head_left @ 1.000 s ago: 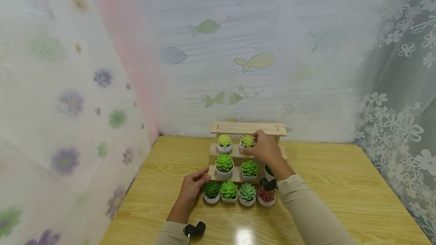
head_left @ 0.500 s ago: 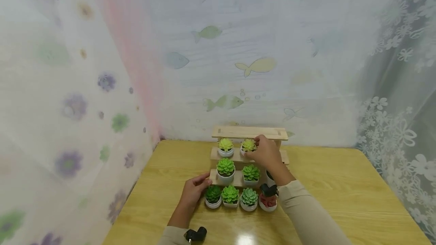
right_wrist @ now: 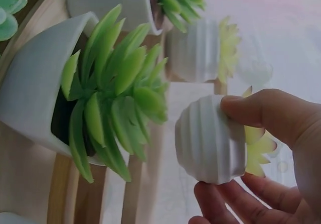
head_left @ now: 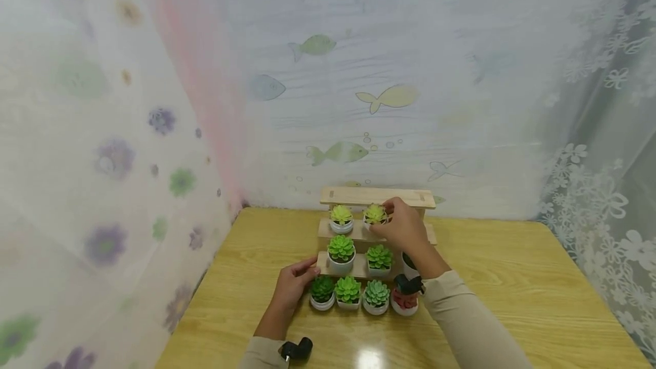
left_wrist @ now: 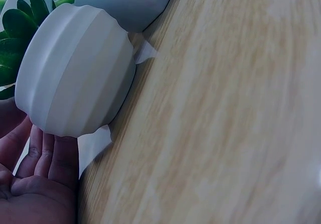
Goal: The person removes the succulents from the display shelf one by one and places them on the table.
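Note:
In the head view, a three-level wooden plant stand (head_left: 378, 196) bears several small potted succulents. My right hand (head_left: 406, 226) grips a yellow-green succulent in a white ribbed pot (head_left: 376, 215) at the top step. The right wrist view shows my thumb on one side of this ribbed pot (right_wrist: 208, 143) and fingers on the other. My left hand (head_left: 291, 285) holds the left end of the lower step between thumb and fingers. It is beside a dark green succulent in a white pot (head_left: 322, 292); in the left wrist view that pot (left_wrist: 75, 73) hides the fingertips.
A matching yellow succulent (head_left: 341, 218) stands left on the top step. Bright green succulents (head_left: 341, 252) occupy the step below. Along the front on the wooden table (head_left: 502, 278) are a green succulent (head_left: 348, 292), a pale green one (head_left: 376, 296) and a red one (head_left: 405, 300).
The head view has shifted slightly. Both hands keep their places on the stand and the yellow succulent's pot, with no clear movement of either.

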`<action>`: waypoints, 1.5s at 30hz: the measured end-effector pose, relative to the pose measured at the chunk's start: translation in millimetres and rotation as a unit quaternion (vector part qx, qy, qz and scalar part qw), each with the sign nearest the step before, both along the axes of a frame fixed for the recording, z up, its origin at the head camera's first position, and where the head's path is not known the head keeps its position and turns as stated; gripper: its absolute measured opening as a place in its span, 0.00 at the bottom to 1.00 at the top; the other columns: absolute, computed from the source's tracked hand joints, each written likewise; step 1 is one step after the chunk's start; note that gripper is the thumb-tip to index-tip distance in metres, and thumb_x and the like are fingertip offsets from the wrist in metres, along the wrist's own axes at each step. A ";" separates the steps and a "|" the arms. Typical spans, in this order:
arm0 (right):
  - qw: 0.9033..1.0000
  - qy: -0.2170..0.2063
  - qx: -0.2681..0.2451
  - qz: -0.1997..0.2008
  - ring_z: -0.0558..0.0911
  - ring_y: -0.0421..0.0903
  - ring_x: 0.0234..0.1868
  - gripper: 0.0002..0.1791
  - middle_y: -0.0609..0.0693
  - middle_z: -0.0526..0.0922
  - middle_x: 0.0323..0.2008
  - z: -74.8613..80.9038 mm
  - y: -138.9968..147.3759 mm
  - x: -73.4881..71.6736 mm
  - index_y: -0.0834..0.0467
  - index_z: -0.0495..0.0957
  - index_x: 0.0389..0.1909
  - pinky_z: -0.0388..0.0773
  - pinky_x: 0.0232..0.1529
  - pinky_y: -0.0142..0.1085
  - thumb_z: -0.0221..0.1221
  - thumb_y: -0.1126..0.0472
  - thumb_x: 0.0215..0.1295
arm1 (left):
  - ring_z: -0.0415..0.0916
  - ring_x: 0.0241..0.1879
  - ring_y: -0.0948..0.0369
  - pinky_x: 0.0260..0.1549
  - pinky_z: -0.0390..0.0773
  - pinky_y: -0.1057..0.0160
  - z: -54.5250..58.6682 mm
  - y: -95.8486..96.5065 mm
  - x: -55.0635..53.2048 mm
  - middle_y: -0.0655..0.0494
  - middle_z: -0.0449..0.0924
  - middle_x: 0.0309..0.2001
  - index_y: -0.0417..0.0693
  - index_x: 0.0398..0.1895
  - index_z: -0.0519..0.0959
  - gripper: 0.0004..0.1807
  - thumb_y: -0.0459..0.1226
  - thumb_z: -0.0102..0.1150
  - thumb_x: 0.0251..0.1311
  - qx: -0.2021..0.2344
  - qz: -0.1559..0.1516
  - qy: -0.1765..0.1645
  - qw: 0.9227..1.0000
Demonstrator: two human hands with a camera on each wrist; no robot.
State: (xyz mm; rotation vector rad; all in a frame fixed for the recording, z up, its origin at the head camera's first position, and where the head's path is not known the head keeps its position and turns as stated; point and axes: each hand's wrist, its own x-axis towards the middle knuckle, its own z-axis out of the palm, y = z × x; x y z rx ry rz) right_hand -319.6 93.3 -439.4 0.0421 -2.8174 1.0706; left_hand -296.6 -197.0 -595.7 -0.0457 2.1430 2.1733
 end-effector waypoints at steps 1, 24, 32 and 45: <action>1.000 0.004 -0.006 0.000 0.82 0.56 0.55 0.37 0.57 0.81 0.59 0.7 0.4 0.5 0.57 0.72 0.64 0.82 0.49 0.52 0.74 0.47 0.58 | 0.84 0.42 0.66 0.41 0.83 0.68 0.2 0.1 -0.3 0.48 0.88 0.48 0.39 0.63 0.82 0.25 0.38 0.71 0.65 0.000 0.000 0.000 1.000; 0.994 0.060 -0.093 0.013 0.81 0.55 0.54 0.37 0.56 0.80 0.60 14.0 18.9 33.5 0.55 0.76 0.66 0.83 0.38 0.42 0.75 0.47 0.57 | 0.85 0.43 0.66 0.42 0.83 0.69 1.5 0.3 -1.6 0.48 0.88 0.49 0.40 0.63 0.82 0.24 0.39 0.70 0.65 -0.003 0.003 -0.005 1.000; 0.994 0.065 -0.085 0.016 0.82 0.56 0.53 0.37 0.57 0.81 0.59 15.0 26.1 51.2 0.54 0.76 0.66 0.82 0.41 0.44 0.76 0.46 0.57 | 0.84 0.43 0.66 0.42 0.83 0.68 3.6 1.0 -0.1 0.50 0.87 0.49 0.40 0.64 0.81 0.24 0.39 0.70 0.66 -0.004 0.001 -0.004 1.000; 0.994 0.065 -0.078 0.046 0.82 0.55 0.51 0.37 0.57 0.80 0.61 9.0 42.6 78.7 0.52 0.76 0.66 0.80 0.38 0.41 0.75 0.45 0.59 | 0.85 0.42 0.66 0.42 0.83 0.69 -1.4 -0.3 -2.0 0.51 0.88 0.46 0.41 0.63 0.82 0.24 0.40 0.71 0.65 -0.006 0.005 -0.002 1.000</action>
